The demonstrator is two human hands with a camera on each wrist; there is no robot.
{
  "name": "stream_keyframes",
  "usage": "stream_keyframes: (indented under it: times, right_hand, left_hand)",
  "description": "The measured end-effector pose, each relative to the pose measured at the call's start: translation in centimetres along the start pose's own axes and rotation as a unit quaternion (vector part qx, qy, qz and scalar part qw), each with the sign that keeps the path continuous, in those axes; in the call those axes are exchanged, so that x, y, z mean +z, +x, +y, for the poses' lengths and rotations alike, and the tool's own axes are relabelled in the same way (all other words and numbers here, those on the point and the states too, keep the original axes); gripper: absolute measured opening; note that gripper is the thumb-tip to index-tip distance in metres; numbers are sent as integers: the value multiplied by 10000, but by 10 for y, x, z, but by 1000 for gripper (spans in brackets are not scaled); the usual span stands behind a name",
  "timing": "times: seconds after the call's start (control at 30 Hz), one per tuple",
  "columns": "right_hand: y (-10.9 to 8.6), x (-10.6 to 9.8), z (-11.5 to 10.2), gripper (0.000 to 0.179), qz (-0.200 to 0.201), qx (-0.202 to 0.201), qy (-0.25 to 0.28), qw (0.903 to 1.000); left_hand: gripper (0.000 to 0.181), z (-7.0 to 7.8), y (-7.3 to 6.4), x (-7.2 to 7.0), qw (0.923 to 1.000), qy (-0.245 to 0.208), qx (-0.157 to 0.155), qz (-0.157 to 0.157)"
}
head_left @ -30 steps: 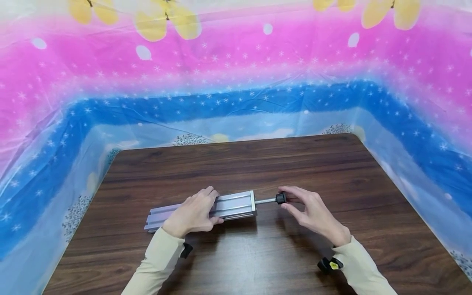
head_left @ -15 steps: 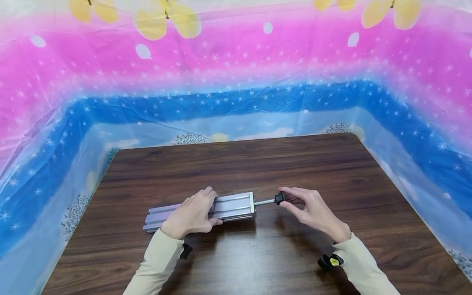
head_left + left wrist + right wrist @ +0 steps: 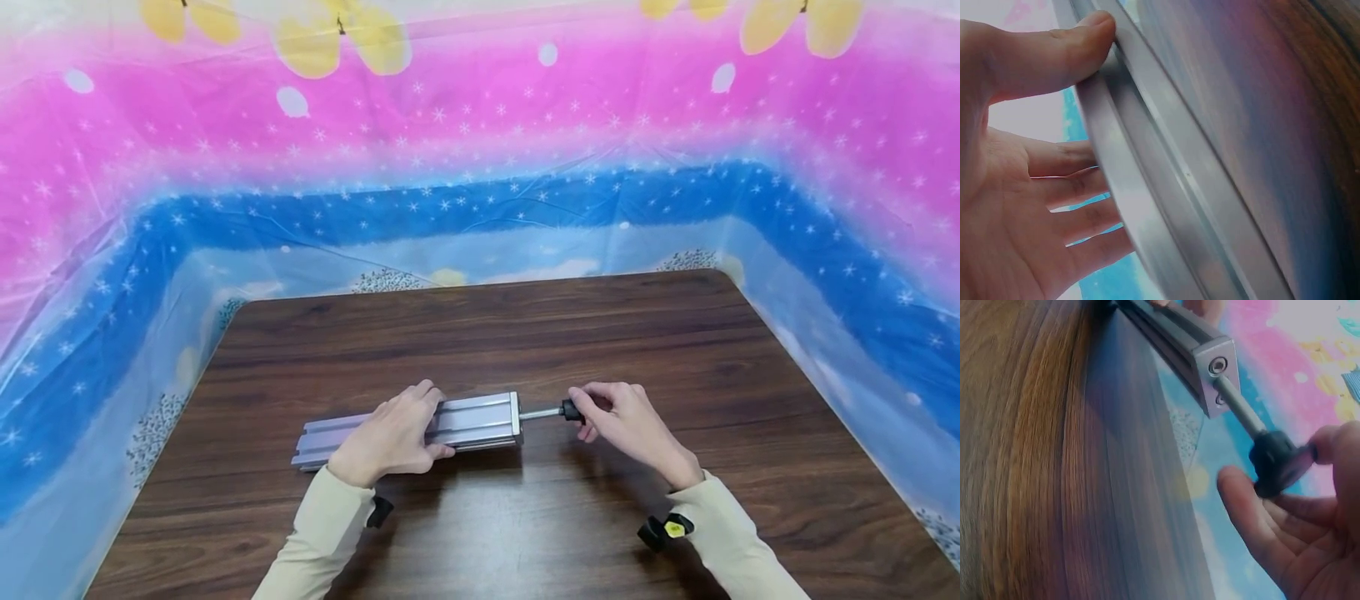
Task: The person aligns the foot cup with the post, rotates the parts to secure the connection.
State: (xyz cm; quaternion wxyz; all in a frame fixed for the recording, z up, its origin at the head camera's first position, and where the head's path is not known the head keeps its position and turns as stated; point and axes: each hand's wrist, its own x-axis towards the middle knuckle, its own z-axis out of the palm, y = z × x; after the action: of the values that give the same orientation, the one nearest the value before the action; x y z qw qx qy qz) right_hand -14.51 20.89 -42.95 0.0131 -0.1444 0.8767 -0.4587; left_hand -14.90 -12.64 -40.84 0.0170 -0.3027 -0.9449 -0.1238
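A silver grooved aluminium profile (image 3: 474, 418) lies lengthwise on the table, with a metal end plate (image 3: 516, 418) at its right end. My left hand (image 3: 390, 435) grips it near the middle, thumb on the near side and fingers reaching over the far side. Two screw heads show on the plate in the right wrist view, and a metal rod (image 3: 1242, 412) sticks out of it. On the rod's outer end sits a black knob (image 3: 1274, 461). My right hand (image 3: 630, 425) holds that knob between thumb and fingers, hiding part of it in the head view.
The dark wood-grain table (image 3: 525, 333) has rounded far corners. A pink and blue patterned cloth (image 3: 480, 204) hangs round its back and sides. Each wrist wears a black camera mount (image 3: 656, 532) near the tabletop.
My right hand has turned about the knob: the thumb has come up over it and the fingers have curled beneath. My left hand and the profile have hardly moved.
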Motion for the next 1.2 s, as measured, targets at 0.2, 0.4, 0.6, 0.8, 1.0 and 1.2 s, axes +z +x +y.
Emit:
stream_keyframes:
  times: [0.2,0.4,0.6,0.8,1.0,1.2]
  right_hand:
    - [-4,6,-1,33,392,75,-7,9992]
    - [-3,8,-4,50,542,322,-119,9979]
    - [1,6,-9,69,391,923,-69,9949]
    - [2,7,-9,76,192,1207,-2,9925]
    - [-1,9,-7,78,143,1180,174,9928]
    - [-2,8,-6,79,159,1121,469,9925]
  left_hand:
    - [57,1,1,0,10000,6,6,5]
    - [56,3,0,-1,10000,5,1,-17]
    - [53,5,-1,0,10000,-18,14,-47]
    - [52,6,-2,0,10000,-40,-37,-34]
    - [52,6,-3,-1,9999,-124,-40,-57]
    - [52,5,-5,-1,9997,-247,19,6]
